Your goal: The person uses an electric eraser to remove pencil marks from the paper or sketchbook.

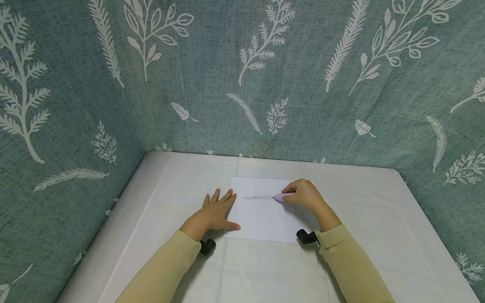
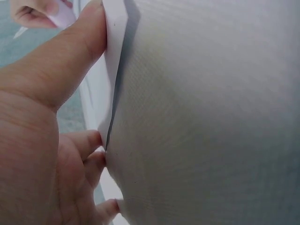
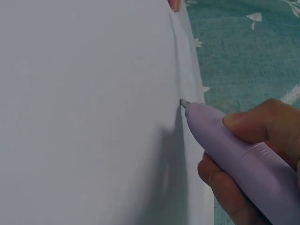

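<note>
A sheet of white paper (image 1: pixel 261 219) lies flat on the white-covered table. My left hand (image 1: pixel 217 213) rests spread at its left edge, the thumb on the near left corner and the fingertips by the far part of that edge. In the left wrist view the paper's edge (image 2: pixel 115 51) rises slightly off the cloth beneath the thumb. My right hand (image 1: pixel 307 196) pinches a lilac pen-shaped cutter (image 3: pixel 220 136), tilted, its small metal tip on the paper. A slit-like line (image 1: pixel 255 197) runs leftward from the tip across the upper part of the sheet.
White cloth (image 1: pixel 182 181) covers the table around the paper. Green fabric with white leaf prints (image 1: pixel 212 75) hangs along the back and both sides. A black wrist mount (image 1: pixel 306 237) sits at the right cuff and another (image 1: pixel 207 246) at the left.
</note>
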A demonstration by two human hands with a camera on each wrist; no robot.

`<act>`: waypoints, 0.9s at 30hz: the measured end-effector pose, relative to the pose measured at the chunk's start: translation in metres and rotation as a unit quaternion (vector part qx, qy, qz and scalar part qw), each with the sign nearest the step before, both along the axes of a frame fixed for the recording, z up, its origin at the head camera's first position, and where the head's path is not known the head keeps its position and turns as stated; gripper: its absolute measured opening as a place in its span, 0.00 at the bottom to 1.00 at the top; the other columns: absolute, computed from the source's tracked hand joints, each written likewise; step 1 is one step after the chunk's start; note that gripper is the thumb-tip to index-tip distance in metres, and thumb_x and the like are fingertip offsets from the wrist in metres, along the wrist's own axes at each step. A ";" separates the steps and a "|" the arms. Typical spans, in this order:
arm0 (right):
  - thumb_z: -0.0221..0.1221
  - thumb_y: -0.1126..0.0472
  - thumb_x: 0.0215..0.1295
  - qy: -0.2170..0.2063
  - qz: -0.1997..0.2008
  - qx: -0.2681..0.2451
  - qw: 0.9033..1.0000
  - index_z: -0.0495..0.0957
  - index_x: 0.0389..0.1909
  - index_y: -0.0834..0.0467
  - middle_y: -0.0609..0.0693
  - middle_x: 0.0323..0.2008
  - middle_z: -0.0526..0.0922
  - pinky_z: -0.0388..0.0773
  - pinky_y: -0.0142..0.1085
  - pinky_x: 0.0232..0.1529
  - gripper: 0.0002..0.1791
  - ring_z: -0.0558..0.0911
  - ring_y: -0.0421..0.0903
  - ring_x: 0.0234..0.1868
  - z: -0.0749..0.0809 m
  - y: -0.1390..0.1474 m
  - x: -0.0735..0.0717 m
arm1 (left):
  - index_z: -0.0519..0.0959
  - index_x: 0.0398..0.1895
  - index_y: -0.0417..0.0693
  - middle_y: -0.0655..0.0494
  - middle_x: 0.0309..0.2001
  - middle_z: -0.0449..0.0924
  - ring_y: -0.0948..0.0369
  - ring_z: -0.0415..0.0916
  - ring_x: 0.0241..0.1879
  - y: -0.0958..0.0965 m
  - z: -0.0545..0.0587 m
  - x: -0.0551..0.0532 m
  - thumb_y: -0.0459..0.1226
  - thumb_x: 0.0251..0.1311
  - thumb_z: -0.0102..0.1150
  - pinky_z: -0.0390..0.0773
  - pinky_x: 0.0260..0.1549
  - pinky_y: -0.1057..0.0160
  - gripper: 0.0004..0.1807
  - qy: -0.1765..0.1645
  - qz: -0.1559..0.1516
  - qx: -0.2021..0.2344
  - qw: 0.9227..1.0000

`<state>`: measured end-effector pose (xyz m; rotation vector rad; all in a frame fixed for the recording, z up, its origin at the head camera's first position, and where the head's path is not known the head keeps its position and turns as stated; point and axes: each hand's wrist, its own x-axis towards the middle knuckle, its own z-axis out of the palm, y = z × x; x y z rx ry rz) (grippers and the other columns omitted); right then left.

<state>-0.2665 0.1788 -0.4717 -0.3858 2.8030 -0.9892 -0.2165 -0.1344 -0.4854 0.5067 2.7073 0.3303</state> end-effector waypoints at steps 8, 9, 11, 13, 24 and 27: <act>0.73 0.61 0.55 -0.006 0.025 0.008 1.000 0.90 0.35 0.56 0.47 0.34 0.90 0.78 0.39 0.39 0.07 0.83 0.42 0.35 0.005 -0.002 0.002 | 0.50 0.81 0.52 0.53 0.81 0.40 0.38 0.30 0.78 -0.001 0.001 0.000 0.67 0.50 0.66 0.37 0.70 0.32 0.61 -0.002 0.000 -0.005 1.000; 0.72 0.61 0.55 -0.003 0.025 0.008 1.000 0.90 0.36 0.56 0.47 0.34 0.90 0.79 0.39 0.39 0.07 0.83 0.42 0.35 0.005 -0.002 0.001 | 0.50 0.81 0.51 0.52 0.81 0.41 0.37 0.31 0.77 -0.001 0.001 0.000 0.67 0.50 0.67 0.37 0.70 0.32 0.61 -0.001 0.000 -0.003 1.000; 0.72 0.62 0.55 0.004 0.027 0.008 1.000 0.90 0.36 0.57 0.48 0.35 0.90 0.79 0.41 0.40 0.08 0.84 0.43 0.36 0.004 -0.001 0.001 | 0.50 0.81 0.51 0.53 0.81 0.40 0.37 0.31 0.77 -0.001 0.001 0.000 0.67 0.50 0.67 0.37 0.70 0.32 0.61 -0.002 0.000 -0.004 1.000; 0.71 0.62 0.56 0.009 0.025 0.009 1.000 0.90 0.37 0.58 0.49 0.35 0.90 0.80 0.42 0.42 0.08 0.85 0.45 0.39 0.002 0.000 0.000 | 0.50 0.81 0.51 0.52 0.81 0.41 0.37 0.31 0.77 -0.001 0.000 0.000 0.67 0.50 0.67 0.37 0.70 0.32 0.61 -0.002 -0.001 -0.002 1.000; 0.71 0.61 0.56 0.005 -0.003 0.003 1.000 0.90 0.38 0.57 0.50 0.38 0.90 0.79 0.47 0.47 0.09 0.85 0.50 0.44 0.002 0.002 -0.002 | 0.51 0.81 0.51 0.52 0.81 0.41 0.37 0.31 0.77 -0.001 -0.003 -0.001 0.67 0.50 0.67 0.37 0.70 0.32 0.61 0.001 -0.002 0.001 1.000; 0.72 0.61 0.56 0.008 0.002 0.002 1.000 0.90 0.38 0.57 0.49 0.37 0.90 0.79 0.45 0.46 0.09 0.85 0.49 0.42 0.001 0.001 -0.003 | 0.51 0.81 0.51 0.53 0.81 0.41 0.38 0.31 0.77 -0.001 -0.003 -0.001 0.67 0.50 0.67 0.37 0.70 0.32 0.61 0.003 -0.001 0.003 1.000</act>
